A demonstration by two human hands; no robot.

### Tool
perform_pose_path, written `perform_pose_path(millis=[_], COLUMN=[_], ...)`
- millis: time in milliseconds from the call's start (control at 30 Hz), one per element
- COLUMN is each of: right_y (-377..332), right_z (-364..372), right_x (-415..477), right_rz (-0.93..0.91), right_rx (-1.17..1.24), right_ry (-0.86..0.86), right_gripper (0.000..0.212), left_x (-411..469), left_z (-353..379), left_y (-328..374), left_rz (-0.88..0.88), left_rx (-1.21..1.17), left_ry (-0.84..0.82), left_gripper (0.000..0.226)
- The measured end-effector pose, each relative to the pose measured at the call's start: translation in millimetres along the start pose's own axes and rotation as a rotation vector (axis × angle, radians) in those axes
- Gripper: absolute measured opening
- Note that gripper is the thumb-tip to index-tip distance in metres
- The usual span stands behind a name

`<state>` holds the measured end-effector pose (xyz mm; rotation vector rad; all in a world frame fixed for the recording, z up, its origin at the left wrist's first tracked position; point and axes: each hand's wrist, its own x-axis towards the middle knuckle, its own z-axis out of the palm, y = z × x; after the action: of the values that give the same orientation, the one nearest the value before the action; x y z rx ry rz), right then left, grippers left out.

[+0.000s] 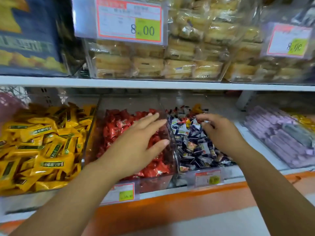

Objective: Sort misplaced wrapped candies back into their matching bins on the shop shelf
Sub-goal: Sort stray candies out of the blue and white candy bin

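Stray red candy [182, 121] in blue-white bin [185, 178] sits just left of my right hand [221, 132] (fingers curled, grasp unclear); left hand [136, 138] hovers released over red bin [153, 182].

On lower shelf [170, 201], three bins side by side: left bin [90, 137], middle bin [153, 183], right bin [230, 171], each filled with wrapped candies [42, 142]. Price tags [121, 191] on fronts of middle and right bins. Right of bins: flat packs [281, 138]. Above, on upper shelf [153, 83]: bagged pastries [170, 65]. Left hand [136, 142] over middle bin; right hand [219, 132] over right bin.
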<state>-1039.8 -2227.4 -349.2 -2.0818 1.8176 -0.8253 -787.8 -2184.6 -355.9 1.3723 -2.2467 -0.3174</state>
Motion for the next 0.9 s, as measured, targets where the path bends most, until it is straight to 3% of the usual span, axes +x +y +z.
perform_pose_path(millis=[167,433,600,733,833,900], right_y=[15.6,32.3,37.5,28.1,12.1,-0.9], right_z=[7.5,46.1,53.5,27.8,4.9,-4.8], right_x=[30.5,79.1,89.7,83.6,69.5,57.1], right_rz=[0.031,-0.032,-0.007,0.07,0.027,0.009], right_rx=[-0.068,-0.528,-0.365,-0.008,0.208,0.368], right_ry=[-0.076,-0.129,-0.068,-0.066,0.026,0.052], right_gripper=[0.034,0.048,0.052,0.025,0.004,0.008], left_x=[26.1,36.6,42.2,50.4,55.0,57.5], left_z=[33.1,43.1,42.6,44.1,45.9,46.8], left_y=[6.3,-6.5,-7.6,-11.0,-13.0,-10.7], left_rz=[-0.005,-0.003,-0.009,-0.022,-0.013,-0.005], left_rx=[0.009,-0.122,-0.159,-0.223,-0.232,-0.224], left_ry=[-0.092,-0.095,-0.074,0.032,0.117,0.16], left_gripper=[0.069,0.073,0.073,0.068,0.066,0.065])
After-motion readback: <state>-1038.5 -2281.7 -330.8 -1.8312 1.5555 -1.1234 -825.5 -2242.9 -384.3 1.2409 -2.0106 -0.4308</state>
